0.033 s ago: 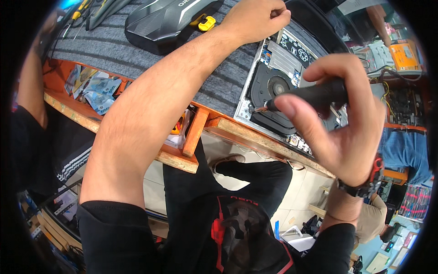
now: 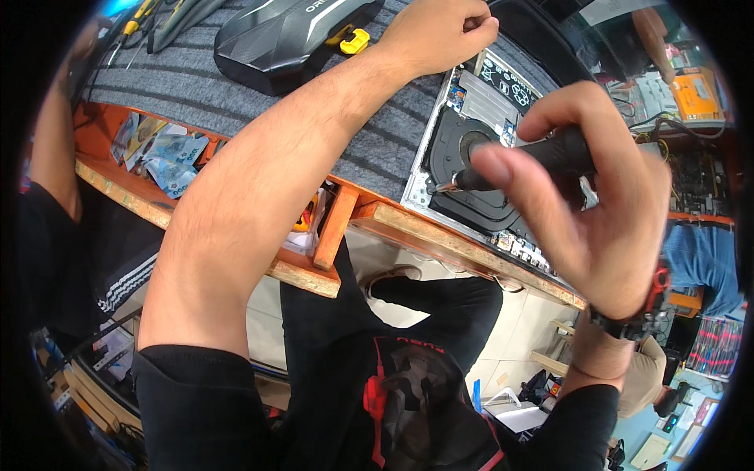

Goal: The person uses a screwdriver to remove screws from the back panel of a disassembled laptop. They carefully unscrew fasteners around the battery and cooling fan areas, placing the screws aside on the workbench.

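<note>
My right hand (image 2: 605, 204) is closed around the thick black handle of a screwdriver (image 2: 542, 159). Its metal tip points left and meets the near-left corner of a black cooling fan (image 2: 452, 157), as far as I can see. The fan sits inside an opened laptop (image 2: 420, 192), whose battery and circuit board are partly bare; my right hand covers the rest. Beyond it, my left hand (image 2: 448, 33) rests at the laptop's far left corner with its fingers curled. Whatever those fingers may hold is hidden.
A black and grey case (image 2: 271, 47) with a yellow latch lies on the striped grey mat (image 2: 377, 149). Below the wooden table edge, an open drawer (image 2: 334, 228) holds banknotes (image 2: 173, 161). A person's arm (image 2: 55, 149) is at far left. Another bench stands at right.
My right hand has shifted slightly to the right, its index finger a little higher. The screwdriver's tip stays at about the same fan corner. My left hand has hardly moved.
</note>
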